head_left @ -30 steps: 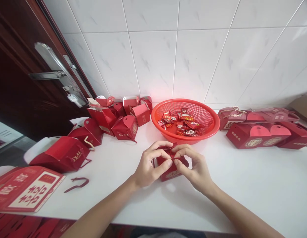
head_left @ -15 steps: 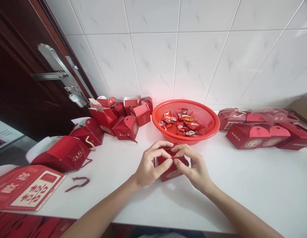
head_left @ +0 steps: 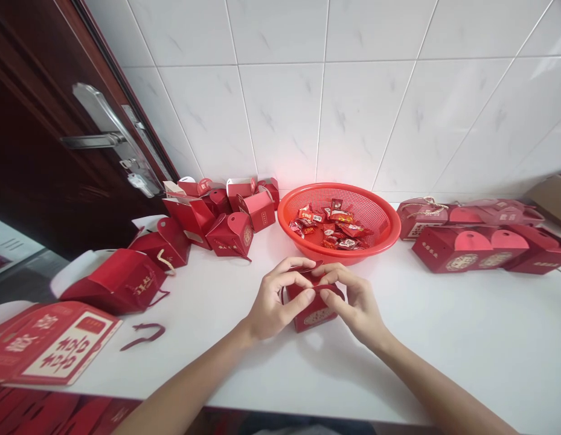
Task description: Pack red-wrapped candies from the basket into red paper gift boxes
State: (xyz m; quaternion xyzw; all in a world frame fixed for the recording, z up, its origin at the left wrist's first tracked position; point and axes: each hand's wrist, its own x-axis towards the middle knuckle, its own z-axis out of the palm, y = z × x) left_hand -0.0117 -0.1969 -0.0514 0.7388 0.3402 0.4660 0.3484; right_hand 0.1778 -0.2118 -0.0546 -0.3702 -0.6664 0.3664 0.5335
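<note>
A small red box (head_left: 314, 317) with a pale round emblem stands upright on the white table (head_left: 244, 374), just in front of a red plastic basket (head_left: 284, 232). At the box's left side, my left hand (head_left: 280, 299) pinches its top flap between thumb and fingers. My right hand (head_left: 352, 299) grips the top flap from the other side, the two thumbs close together. Part of the box top is hidden by my fingers. Wrapped candies (head_left: 341, 215) lie in the basket.
Several red boxes (head_left: 230, 235) stand at the back left, and more (head_left: 461, 249) at the back right. A dark red ribbon (head_left: 144, 335) and a large red box (head_left: 58, 344) lie at the left. A door (head_left: 31, 109) is beyond.
My right thumb has shifted slightly right along the flap's edge. Both hands otherwise keep their places on the box, and the view has tilted very slightly.
</note>
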